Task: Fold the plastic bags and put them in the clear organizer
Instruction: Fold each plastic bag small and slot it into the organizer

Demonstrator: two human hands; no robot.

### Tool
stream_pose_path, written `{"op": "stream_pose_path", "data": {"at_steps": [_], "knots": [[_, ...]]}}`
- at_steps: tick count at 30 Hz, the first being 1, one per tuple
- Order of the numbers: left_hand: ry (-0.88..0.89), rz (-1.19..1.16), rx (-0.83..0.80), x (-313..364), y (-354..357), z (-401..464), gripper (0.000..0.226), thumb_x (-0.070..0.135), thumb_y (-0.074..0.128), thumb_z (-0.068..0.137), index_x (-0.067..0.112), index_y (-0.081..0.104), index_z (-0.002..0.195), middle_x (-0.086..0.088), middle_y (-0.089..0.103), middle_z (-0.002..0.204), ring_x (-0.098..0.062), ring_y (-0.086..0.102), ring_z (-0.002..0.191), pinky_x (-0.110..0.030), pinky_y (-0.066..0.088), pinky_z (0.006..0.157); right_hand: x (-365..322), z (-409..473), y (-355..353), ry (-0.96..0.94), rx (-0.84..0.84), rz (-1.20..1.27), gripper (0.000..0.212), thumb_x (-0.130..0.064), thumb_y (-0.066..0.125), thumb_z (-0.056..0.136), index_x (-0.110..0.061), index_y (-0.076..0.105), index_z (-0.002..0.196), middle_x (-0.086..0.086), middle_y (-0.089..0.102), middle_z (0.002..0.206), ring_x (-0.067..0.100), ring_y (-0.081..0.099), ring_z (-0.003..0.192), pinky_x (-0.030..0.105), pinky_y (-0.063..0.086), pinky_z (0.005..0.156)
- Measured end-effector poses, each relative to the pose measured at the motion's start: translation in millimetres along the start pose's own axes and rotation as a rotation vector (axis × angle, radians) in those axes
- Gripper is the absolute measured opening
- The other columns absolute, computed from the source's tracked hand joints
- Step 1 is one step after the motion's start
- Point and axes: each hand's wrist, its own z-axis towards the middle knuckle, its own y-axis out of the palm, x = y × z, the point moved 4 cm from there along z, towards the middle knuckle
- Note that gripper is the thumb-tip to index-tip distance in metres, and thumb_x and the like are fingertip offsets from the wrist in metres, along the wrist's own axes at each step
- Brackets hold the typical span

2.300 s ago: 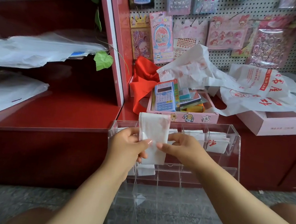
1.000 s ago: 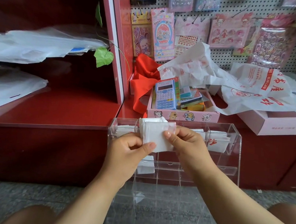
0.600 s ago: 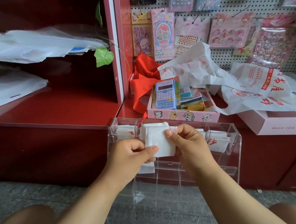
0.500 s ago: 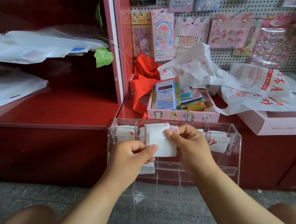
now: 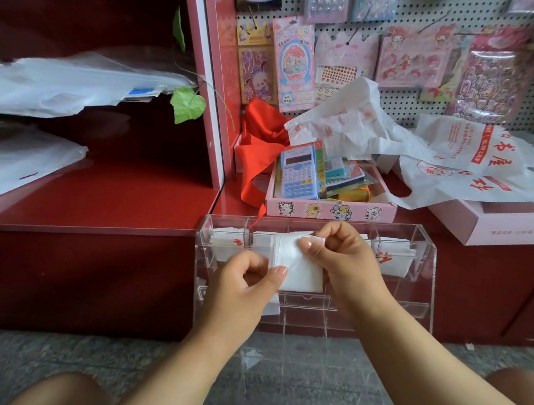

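You held the folded plastic bag (image 5: 297,269), a flat white rectangle of thin, soft film with stacked layers showing along its left edge, in front of the upper row of the clear organizer (image 5: 425,260). Your left hand (image 5: 242,289) pinched the bag's lower left corner between thumb and curled fingers. Your right hand (image 5: 343,259) pinched the bag's upper right corner, thumb on the near face and fingers curled behind. The organizer was a rigid, transparent box with thin dividers that formed compartments; it stood on the grey stone floor (image 5: 27,360) against the front edge of the red shelf (image 5: 103,198). Folded white bags with red print (image 5: 388,260) sat in its upper right compartment, and another folded bag (image 5: 223,242) sat in its upper left one. On the glossy red shelf behind the organizer stood a pink cardboard tray (image 5: 330,210) printed with cartoon figures; it held a blue calculator (image 5: 299,172) upright at its left end. Crumpled white bags with red characters (image 5: 455,161) lay heaped at the shelf's rear right, partly over a pink box (image 5: 497,226). A red fabric bow (image 5: 260,146) hung by the tray's left edge.
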Motion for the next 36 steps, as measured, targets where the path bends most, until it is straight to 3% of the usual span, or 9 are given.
{"op": "stream_pose_path", "data": {"at_steps": [3, 7, 10, 13, 18, 21, 25, 29, 36], "knots": [[-0.189, -0.195, -0.015, -2.8, 5.5, 11.1, 0.069, 0.060, 0.079, 0.066, 0.022, 0.057, 0.119, 0.007, 0.065, 0.104, -0.002, 0.063, 0.087, -0.023, 0.046, 0.080, 2.8, -1.7, 1.3, 0.003, -0.020, -0.039, 0.024, -0.014, 0.075, 0.068, -0.014, 0.053, 0.080, 0.001, 0.060, 0.067, 0.015, 0.055, 0.063, 0.024, 0.047, 0.057], [-0.146, -0.095, 0.057, 1.1, 11.1, 22.5, 0.054, 0.057, 0.071, 0.079, 0.005, 0.056, 0.075, 0.007, 0.044, 0.060, -0.011, 0.038, 0.059, -0.029, 0.029, 0.059, 8.6, -5.2, 9.1, 0.007, -0.028, -0.075, 0.022, -0.002, 0.072, 0.078, -0.012, 0.055, 0.088, 0.001, 0.060, 0.069, 0.010, 0.056, 0.060, 0.020, 0.047, 0.057], [-0.017, -0.003, 0.125, 0.5, 11.2, 25.4, 0.053, 0.044, 0.065, 0.089, 0.004, 0.040, 0.067, 0.007, 0.027, 0.056, -0.014, 0.025, 0.057, -0.032, 0.022, 0.055, 10.8, -5.5, 10.7, 0.051, -0.021, -0.056, 0.025, -0.011, 0.074, 0.074, -0.013, 0.057, 0.093, 0.009, 0.060, 0.077, 0.016, 0.060, 0.068, 0.025, 0.050, 0.064], [0.105, 0.083, 0.133, 6.0, 10.3, 27.4, 0.054, 0.047, 0.061, 0.089, -0.001, 0.042, 0.073, -0.002, 0.034, 0.062, -0.016, 0.029, 0.059, -0.034, 0.027, 0.055, 11.7, -4.1, 10.2, 0.150, -0.041, -0.096, 0.020, -0.022, 0.071, 0.079, -0.013, 0.061, 0.093, 0.009, 0.067, 0.084, 0.020, 0.064, 0.079, 0.034, 0.051, 0.076], [0.184, 0.152, 0.144, 8.5, 8.2, 31.1, 0.030, 0.036, 0.062, 0.094, 0.009, 0.060, 0.079, -0.013, 0.058, 0.069, -0.018, 0.047, 0.064, -0.039, 0.041, 0.060, 13.2, -1.5, 11.3, 0.181, -0.094, -0.294, 0.023, -0.031, 0.064, 0.091, -0.010, 0.067, 0.080, 0.008, 0.068, 0.078, 0.021, 0.061, 0.072, 0.033, 0.050, 0.065], [0.175, 0.172, 0.132, 5.6, 4.0, 39.2, 0.023, 0.032, 0.064, 0.093, 0.018, 0.061, 0.075, -0.002, 0.057, 0.063, -0.016, 0.048, 0.062, -0.036, 0.040, 0.059, 10.0, 3.3, 9.2, 0.101, -0.032, -0.420, 0.022, -0.023, 0.067, 0.091, -0.009, 0.061, 0.075, 0.011, 0.059, 0.073, 0.020, 0.052, 0.067, 0.033, 0.042, 0.062], [0.194, 0.222, 0.053, 6.7, -5.7, 55.5, 0.023, 0.026, 0.066, 0.092, 0.026, 0.060, 0.070, 0.008, 0.047, 0.048, -0.006, 0.042, 0.048, -0.025, 0.036, 0.053, 1.9, 15.7, 8.2, -0.043, -0.010, -0.694, 0.017, -0.020, 0.069, 0.089, -0.015, 0.062, 0.075, 0.001, 0.055, 0.065, 0.003, 0.043, 0.051, 0.016, 0.038, 0.051], [0.263, 0.326, -0.019, 6.3, -18.8, 73.0, 0.022, 0.021, 0.069, 0.089, 0.032, 0.064, 0.071, 0.006, 0.062, 0.071, -0.007, 0.054, 0.064, -0.023, 0.043, 0.066, 2.4, 30.5, 6.1, -0.309, -0.054, -1.067, 0.009, -0.021, 0.069, 0.089, -0.013, 0.071, 0.085, -0.001, 0.055, 0.082, 0.001, 0.045, 0.068, 0.012, 0.035, 0.063], [0.283, 0.416, -0.031, -21.9, -25.1, 90.8, 0.006, 0.009, 0.074, 0.084, 0.014, 0.077, 0.081, 0.013, 0.058, 0.077, 0.007, 0.053, 0.073, -0.008, 0.038, 0.070, 32.5, 47.6, 8.1, -0.396, -0.092, -1.201, 0.008, -0.018, 0.071, 0.086, -0.011, 0.069, 0.089, 0.000, 0.062, 0.083, 0.017, 0.053, 0.076, 0.033, 0.044, 0.066]]}}
